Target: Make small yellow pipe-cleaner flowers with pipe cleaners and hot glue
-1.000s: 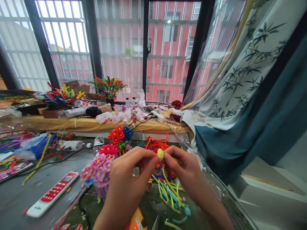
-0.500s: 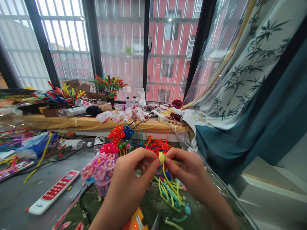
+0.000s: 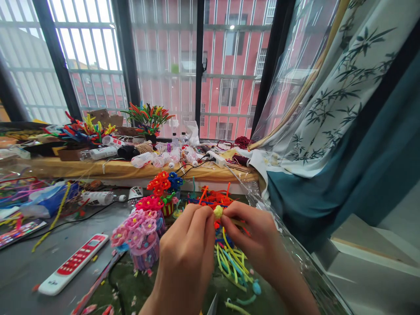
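Observation:
A small fuzzy yellow piece (image 3: 218,212) is pinched between the fingertips of both hands, above the table's middle. My left hand (image 3: 188,245) is closed on its left side, the back of the hand facing the camera. My right hand (image 3: 251,229) grips it from the right with thumb and index finger. Below my right hand lie yellow-green and light blue fuzzy stems (image 3: 231,267). Pink fuzzy flowers (image 3: 139,229) stand left of my left hand, with red flowers (image 3: 160,183) and blue flowers (image 3: 175,180) behind. Orange-red stems (image 3: 215,197) lie beyond the hands.
A white and red remote (image 3: 74,264) lies at the left. Scissor blade (image 3: 212,305) points up at the bottom edge. Plastic bottles (image 3: 142,159) and a power strip (image 3: 216,158) lie on the windowsill. A blue ball (image 3: 256,287) is at lower right.
My left hand has turned and its fingers have closed up, now hiding the orange tool at the bottom. The yellow piece has shifted slightly left.

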`<state>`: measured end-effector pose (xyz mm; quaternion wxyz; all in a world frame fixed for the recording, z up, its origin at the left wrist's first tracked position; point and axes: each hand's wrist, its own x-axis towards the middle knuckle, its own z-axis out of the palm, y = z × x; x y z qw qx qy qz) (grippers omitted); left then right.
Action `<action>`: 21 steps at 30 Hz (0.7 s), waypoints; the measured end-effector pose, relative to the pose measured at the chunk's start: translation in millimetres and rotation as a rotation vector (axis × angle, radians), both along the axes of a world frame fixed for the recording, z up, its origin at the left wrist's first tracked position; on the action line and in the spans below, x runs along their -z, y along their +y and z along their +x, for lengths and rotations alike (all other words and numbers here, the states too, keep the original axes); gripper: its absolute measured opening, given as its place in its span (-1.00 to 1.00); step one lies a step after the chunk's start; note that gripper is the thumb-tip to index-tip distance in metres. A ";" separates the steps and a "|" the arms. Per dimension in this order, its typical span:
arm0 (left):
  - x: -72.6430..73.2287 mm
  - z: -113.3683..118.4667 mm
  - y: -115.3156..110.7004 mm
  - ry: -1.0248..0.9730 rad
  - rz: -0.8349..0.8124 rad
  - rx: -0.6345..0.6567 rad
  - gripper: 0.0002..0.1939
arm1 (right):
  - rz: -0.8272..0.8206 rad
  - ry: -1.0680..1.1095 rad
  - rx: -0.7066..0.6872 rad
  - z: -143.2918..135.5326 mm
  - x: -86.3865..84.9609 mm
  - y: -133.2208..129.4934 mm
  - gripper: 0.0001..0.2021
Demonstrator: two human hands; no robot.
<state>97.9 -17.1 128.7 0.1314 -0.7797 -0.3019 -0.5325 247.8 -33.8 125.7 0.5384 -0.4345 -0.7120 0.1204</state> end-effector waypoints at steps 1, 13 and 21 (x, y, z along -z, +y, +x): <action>2.9 1.5 0.5 0.025 0.065 -0.039 -0.91 | 0.005 0.005 0.001 -0.4 0.3 0.1 -0.81; 4.0 5.0 -4.4 -0.040 0.138 -0.072 -0.88 | -0.131 0.261 -0.008 -2.4 -3.3 -1.1 -0.80; -9.8 -1.7 -2.8 -0.159 -0.258 0.207 -0.89 | -0.284 0.467 -0.183 -1.6 -4.7 0.3 -0.71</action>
